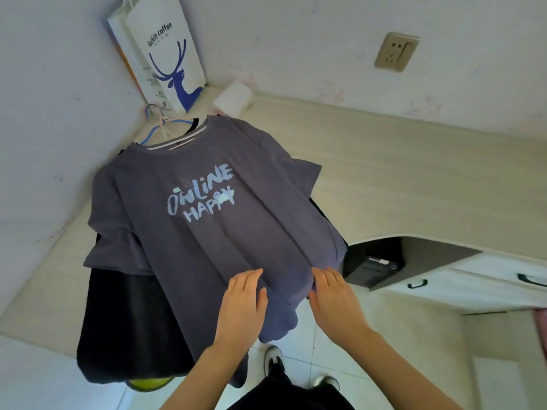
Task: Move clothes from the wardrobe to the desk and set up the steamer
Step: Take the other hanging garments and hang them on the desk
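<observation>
the t-shirt [207, 232] lies spread on the desk [384, 179] over dark clothes [127, 321], hem hanging off the desk's front edge. left hand [242, 303] and right hand [334, 294] rest flat on the hem, gripping nothing. soft, light cloth, probably slides easily; best lifted by the hanger [151, 134]

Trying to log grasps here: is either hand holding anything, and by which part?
Nothing is plainly gripped: the left hand and right hand rest with straight fingers on the grey T-shirt, near its lower hem.
</observation>
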Tool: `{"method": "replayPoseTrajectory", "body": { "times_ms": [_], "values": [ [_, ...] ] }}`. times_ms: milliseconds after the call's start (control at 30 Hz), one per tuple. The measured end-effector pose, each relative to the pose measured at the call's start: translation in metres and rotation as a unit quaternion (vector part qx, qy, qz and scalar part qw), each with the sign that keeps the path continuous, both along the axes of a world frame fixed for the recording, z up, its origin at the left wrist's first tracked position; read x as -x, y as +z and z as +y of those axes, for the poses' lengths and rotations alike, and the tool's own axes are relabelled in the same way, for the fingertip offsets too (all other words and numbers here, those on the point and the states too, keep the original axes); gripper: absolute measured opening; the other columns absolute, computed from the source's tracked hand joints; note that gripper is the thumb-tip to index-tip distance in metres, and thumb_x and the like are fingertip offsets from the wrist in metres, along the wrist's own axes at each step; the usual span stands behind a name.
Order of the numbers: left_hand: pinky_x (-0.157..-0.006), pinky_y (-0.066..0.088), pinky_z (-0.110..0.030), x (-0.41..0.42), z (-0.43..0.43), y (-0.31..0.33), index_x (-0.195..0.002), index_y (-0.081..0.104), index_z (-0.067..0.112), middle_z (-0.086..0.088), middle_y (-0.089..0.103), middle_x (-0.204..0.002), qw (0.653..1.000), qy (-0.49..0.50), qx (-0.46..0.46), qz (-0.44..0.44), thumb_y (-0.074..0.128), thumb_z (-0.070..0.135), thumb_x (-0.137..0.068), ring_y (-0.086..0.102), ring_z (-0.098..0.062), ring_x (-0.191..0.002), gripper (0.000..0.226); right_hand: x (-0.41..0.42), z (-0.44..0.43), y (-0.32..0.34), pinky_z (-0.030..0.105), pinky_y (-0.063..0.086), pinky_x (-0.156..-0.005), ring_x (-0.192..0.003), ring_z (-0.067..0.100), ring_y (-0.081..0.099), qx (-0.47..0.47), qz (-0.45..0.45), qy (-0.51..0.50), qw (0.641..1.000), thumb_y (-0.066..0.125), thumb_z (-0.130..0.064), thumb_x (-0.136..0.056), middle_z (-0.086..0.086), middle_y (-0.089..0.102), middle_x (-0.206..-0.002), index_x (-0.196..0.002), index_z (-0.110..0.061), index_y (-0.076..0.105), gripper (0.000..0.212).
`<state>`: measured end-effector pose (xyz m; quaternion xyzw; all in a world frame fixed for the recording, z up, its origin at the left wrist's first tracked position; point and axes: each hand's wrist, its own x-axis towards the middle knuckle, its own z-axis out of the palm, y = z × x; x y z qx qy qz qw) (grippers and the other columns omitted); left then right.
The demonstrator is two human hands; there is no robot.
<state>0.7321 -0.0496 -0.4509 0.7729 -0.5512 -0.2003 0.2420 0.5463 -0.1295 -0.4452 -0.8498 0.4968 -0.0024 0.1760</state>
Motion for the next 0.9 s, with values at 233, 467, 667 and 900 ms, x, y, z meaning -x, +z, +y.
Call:
{"method": "replayPoseTrajectory", "body": {
  "times_ms": [233,467,667,900],
  "values": [
    [-0.084,0.052,-0.029,0.057,-0.014,0.014,-0.125,0.057,0.013,0.000,0.062,-0.113,0.985,-0.158,0.038,-0.063,0.039,0.036,-0.096,0.058,-0.017,-0.105,0.041,0.067,0.050,0.031,0.029,0.016,-0.117,-0.144,0.021,0.021,-0.038,0.008,-0.140,0.989,0.035,-0.034,-0.102,0.002,0.033,-0.152,-0.147,-0.016,0.027,0.049],
    [-0.083,0.047,-0.024,0.158,0.008,0.026,-0.125,0.057,0.014,0.002,0.063,-0.115,0.954,-0.287,0.045,-0.068,0.055,0.022,-0.094,0.057,-0.015,-0.106,0.032,0.163,0.125,0.031,0.032,0.016,-0.116,-0.145,0.023,0.019,-0.049,0.024,-0.241,0.969,0.037,-0.032,-0.101,0.002,0.033,-0.152,-0.147,-0.015,0.028,0.050],
    [-0.096,0.043,-0.023,0.252,0.064,0.026,-0.130,0.054,0.016,0.002,0.061,-0.123,0.933,-0.352,0.030,-0.072,0.047,0.029,-0.097,0.054,-0.014,-0.115,0.036,0.246,0.214,0.031,0.040,0.046,-0.098,-0.123,0.031,0.054,-0.014,0.051,-0.330,0.942,0.069,-0.031,-0.084,0.008,0.062,-0.126,-0.126,-0.008,0.058,0.049],
    [-0.103,0.038,-0.028,0.373,0.137,0.021,-0.134,0.051,0.013,0.001,0.058,-0.129,0.880,-0.470,0.022,-0.065,0.045,0.026,-0.098,0.049,-0.016,-0.121,0.039,0.341,0.320,0.035,0.040,0.039,-0.105,-0.131,0.032,0.046,-0.005,0.050,-0.442,0.896,0.063,-0.031,-0.089,0.011,0.056,-0.135,-0.133,-0.005,0.051,0.053]
  ]
}}
